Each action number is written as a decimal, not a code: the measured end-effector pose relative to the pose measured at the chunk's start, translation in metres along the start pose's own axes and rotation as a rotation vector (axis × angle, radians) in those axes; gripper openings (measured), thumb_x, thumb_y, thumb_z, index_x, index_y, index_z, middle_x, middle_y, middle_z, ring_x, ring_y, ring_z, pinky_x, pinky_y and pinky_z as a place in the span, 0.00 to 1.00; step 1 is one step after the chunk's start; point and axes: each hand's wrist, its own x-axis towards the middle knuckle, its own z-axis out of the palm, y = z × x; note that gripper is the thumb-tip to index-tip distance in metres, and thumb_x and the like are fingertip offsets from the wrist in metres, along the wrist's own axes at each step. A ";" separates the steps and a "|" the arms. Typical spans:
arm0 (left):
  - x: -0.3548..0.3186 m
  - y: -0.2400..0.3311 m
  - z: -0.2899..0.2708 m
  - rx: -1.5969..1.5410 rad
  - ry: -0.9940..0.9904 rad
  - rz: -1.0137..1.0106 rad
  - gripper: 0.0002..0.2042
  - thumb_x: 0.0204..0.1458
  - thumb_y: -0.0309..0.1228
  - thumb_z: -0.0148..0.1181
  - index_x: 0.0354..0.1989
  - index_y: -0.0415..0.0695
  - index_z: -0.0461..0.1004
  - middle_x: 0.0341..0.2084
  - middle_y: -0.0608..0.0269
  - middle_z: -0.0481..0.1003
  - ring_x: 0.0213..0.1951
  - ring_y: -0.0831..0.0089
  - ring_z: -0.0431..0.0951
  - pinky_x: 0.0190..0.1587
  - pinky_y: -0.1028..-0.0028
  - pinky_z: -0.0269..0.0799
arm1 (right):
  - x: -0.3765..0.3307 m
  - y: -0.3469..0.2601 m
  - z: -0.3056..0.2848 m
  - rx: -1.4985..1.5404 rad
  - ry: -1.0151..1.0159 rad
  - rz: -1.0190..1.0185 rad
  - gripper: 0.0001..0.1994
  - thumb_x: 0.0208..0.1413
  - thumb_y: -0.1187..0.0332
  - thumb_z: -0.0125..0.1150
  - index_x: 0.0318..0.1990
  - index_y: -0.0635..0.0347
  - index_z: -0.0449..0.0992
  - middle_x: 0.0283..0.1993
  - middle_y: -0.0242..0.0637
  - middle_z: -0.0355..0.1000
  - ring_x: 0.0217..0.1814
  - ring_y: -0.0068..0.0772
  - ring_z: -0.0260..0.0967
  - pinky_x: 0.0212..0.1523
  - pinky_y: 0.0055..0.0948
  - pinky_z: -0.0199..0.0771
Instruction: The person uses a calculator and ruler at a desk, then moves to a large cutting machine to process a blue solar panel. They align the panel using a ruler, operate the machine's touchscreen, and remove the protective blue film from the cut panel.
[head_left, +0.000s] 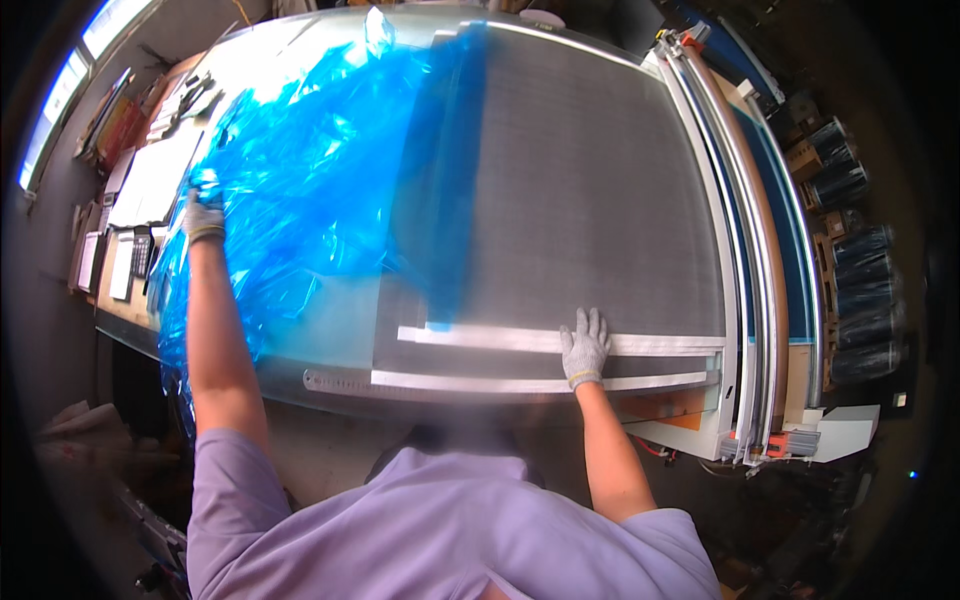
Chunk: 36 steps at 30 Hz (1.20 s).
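Observation:
A thin, crumpled blue plastic film (pixel 310 190) spreads over the left part of the large table. My left hand (pixel 205 218), in a pale knit glove, is closed on the film's far left side. The film's right part lies smooth over a dark grey mesh sheet (pixel 590 190), which has white strips along its edges. My right hand (pixel 585 350), also gloved, rests with fingers spread on the near white strip (pixel 480 339) of the mesh. Another white strip (pixel 530 383) runs along the table's front edge, just nearer to me.
A metal ruler (pixel 335 381) lies at the front edge. On the right stands a long metal rail assembly (pixel 745 230), with dark wrapped rolls (pixel 865 270) beyond it. Papers (pixel 155 180) and a calculator (pixel 143 255) sit at the left side of the table.

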 end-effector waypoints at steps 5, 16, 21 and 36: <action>-0.006 -0.157 -0.066 -1.369 0.185 -1.196 0.27 0.61 0.58 0.50 0.65 0.60 0.62 0.58 0.62 0.73 0.59 0.61 0.72 0.62 0.59 0.65 | 0.009 -0.002 0.013 -0.065 0.033 0.027 0.34 0.64 0.46 0.50 0.72 0.56 0.58 0.77 0.52 0.51 0.78 0.58 0.44 0.74 0.58 0.43; -0.319 0.107 -0.133 -0.584 -0.005 -0.731 0.33 0.64 0.43 0.55 0.67 0.27 0.58 0.60 0.39 0.69 0.57 0.55 0.72 0.61 0.65 0.67 | 0.036 -0.007 0.030 -0.082 0.063 0.074 0.39 0.62 0.41 0.52 0.73 0.56 0.57 0.78 0.51 0.49 0.78 0.59 0.43 0.74 0.60 0.43; -0.353 0.250 -0.177 -0.364 -0.493 0.055 0.19 0.54 0.31 0.64 0.55 0.44 0.75 0.53 0.48 0.72 0.54 0.49 0.72 0.58 0.57 0.67 | 0.013 -0.023 0.019 0.017 -0.035 -0.041 0.45 0.56 0.37 0.58 0.74 0.57 0.54 0.79 0.51 0.45 0.80 0.59 0.39 0.75 0.59 0.40; -0.366 0.339 -0.118 -0.207 -0.626 0.519 0.30 0.55 0.38 0.61 0.68 0.48 0.64 0.71 0.48 0.58 0.71 0.45 0.55 0.72 0.51 0.47 | -0.051 0.037 0.007 0.300 0.394 -0.052 0.21 0.61 0.59 0.61 0.58 0.57 0.71 0.65 0.46 0.64 0.68 0.53 0.60 0.67 0.49 0.61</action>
